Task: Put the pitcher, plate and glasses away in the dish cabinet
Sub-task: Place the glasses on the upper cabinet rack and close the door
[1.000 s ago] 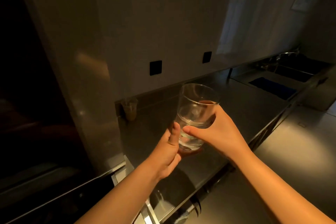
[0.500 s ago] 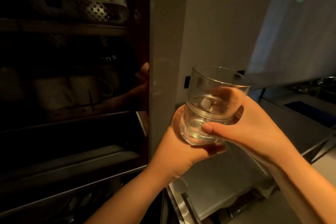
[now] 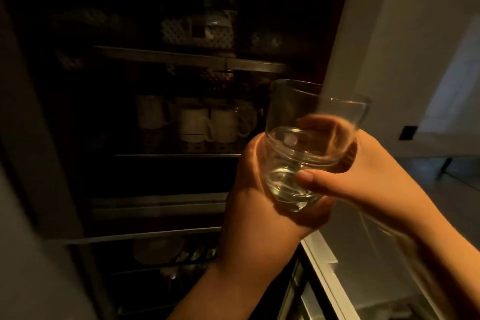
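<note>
Two clear glasses [image 3: 309, 122], one nested inside the other, are held upright in front of the open dish cabinet [image 3: 166, 60]. My left hand [image 3: 257, 205] cups the base and left side of the stack. My right hand [image 3: 363, 174] wraps the right side, thumb across the front. The stack is level with the cabinet's middle shelf, at its right edge. No pitcher or plate is clearly visible.
Dark cabinet shelves hold white mugs [image 3: 207, 122] in the middle, patterned dishes [image 3: 197, 31] above, and plates in a rack [image 3: 166, 249] below. A bare shelf [image 3: 161, 200] lies under the mugs. A steel counter [image 3: 389, 241] runs to the right below a wall.
The view has swung left from the counter to the open cabinet. Both hands have carried the stacked glasses up and left toward the shelves.
</note>
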Available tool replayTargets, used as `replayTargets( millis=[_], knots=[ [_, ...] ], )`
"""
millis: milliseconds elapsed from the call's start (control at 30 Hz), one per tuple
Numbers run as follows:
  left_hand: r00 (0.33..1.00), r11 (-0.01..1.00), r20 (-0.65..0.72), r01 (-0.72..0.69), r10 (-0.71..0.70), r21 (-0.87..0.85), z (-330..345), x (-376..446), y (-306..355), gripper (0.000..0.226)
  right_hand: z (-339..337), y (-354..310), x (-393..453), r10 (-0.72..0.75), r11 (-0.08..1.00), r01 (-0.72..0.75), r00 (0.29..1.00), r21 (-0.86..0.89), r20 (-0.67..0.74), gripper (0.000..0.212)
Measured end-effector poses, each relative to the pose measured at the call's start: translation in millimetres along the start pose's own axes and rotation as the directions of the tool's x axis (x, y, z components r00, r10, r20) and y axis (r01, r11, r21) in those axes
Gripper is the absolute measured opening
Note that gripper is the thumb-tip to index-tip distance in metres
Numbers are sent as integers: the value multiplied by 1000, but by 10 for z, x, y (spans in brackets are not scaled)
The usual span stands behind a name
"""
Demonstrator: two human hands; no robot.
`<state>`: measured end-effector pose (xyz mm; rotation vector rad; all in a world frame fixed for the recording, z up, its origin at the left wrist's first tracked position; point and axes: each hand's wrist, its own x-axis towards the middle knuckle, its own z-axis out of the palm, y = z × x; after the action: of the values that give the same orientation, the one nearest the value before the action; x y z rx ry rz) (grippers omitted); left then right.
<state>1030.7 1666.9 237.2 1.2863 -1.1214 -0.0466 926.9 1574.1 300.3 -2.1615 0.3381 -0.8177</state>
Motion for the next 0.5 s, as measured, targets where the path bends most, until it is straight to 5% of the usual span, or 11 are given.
replayTargets(
  millis=[233,500],
  knots=[
    [961,915,-246,-20,129,403,-525,-220,130,90,572,-405,39,-127,987,116,987,112,99,79],
    [909,891,-343,-63,237,450,-1031,-449,281,117,1093,-703,101,-191,977,176,973,116,128,83]
  ],
)
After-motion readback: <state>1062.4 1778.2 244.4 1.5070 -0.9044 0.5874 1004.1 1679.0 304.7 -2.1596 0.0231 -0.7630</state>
